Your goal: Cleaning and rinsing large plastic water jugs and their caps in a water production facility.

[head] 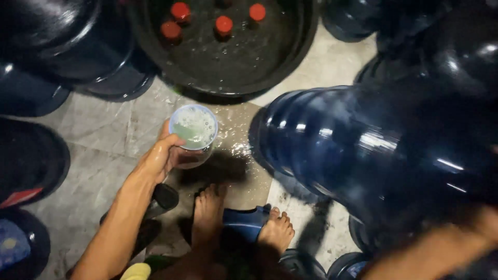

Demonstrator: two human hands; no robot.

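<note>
My left hand [161,158] grips a clear plastic cup [194,129] filled with a greenish, bubbly liquid, held over the wet stone floor. A large dark blue water jug [363,150] lies tilted on its side at the right, its bottom end pointing toward the cup. My right arm [436,249] reaches up along the jug's lower right side; the hand itself is blurred and mostly hidden against the jug. My bare feet [210,212] stand below the cup, one beside a blue sandal [244,223].
A wide black basin [290,62] at the top holds water and several red caps [224,24]. Other dark blue jugs [57,46] crowd the left, top right and bottom edges. The grey floor [98,135] is splashed with water.
</note>
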